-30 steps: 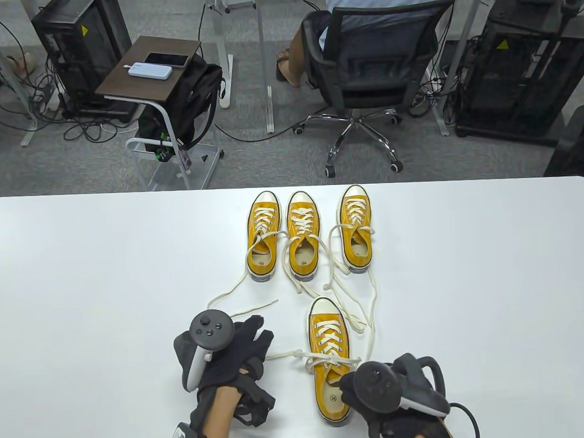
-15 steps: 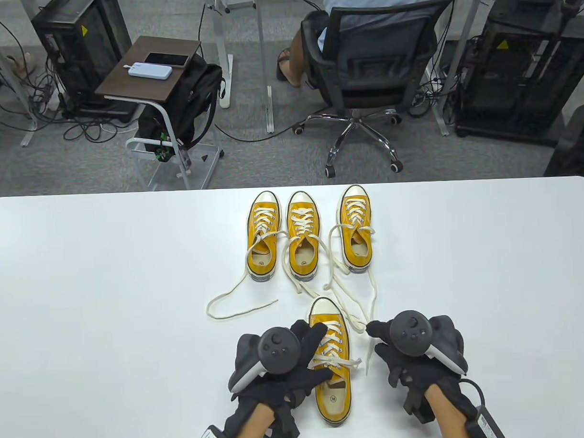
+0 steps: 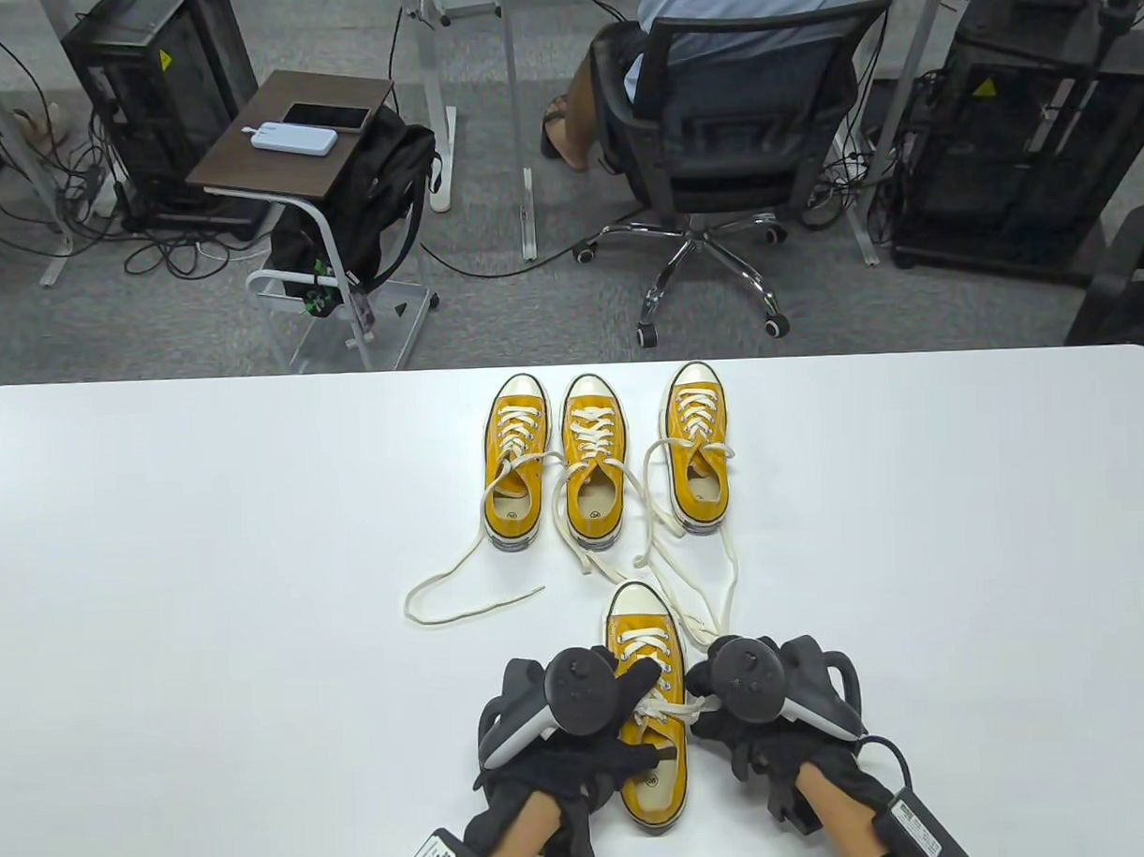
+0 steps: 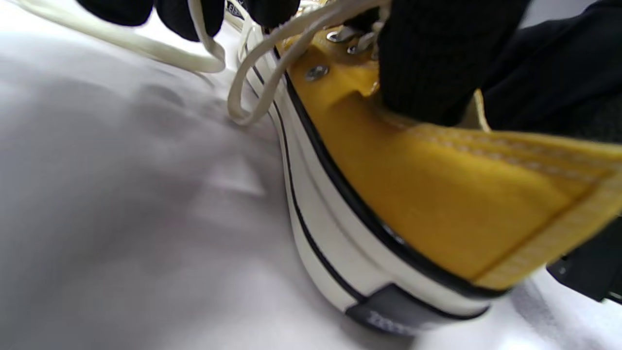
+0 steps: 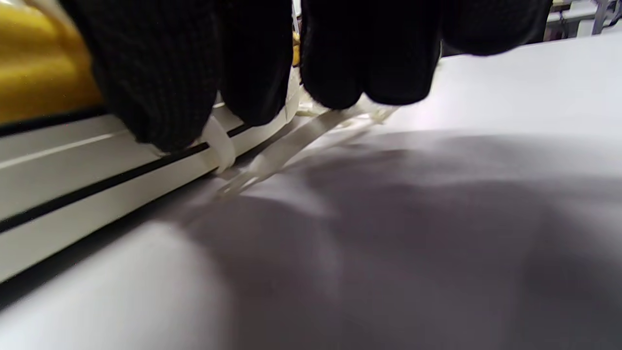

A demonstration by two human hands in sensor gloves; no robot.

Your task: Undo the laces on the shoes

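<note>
Shoe [image 3: 650, 716] laces: both hands moved in, now gripping bow.

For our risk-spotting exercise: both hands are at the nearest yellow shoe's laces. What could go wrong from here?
1. The near shoe may slide or tip as the right hand tugs its lace, unless the left hand steadies it.
2. Loose laces from the far shoes trail beside the right hand and could snag.

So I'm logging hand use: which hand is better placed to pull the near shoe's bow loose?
Probably the right hand: its fingers already pinch a lace beside the near shoe. The left hand lies across the shoe, steadying it.
</note>
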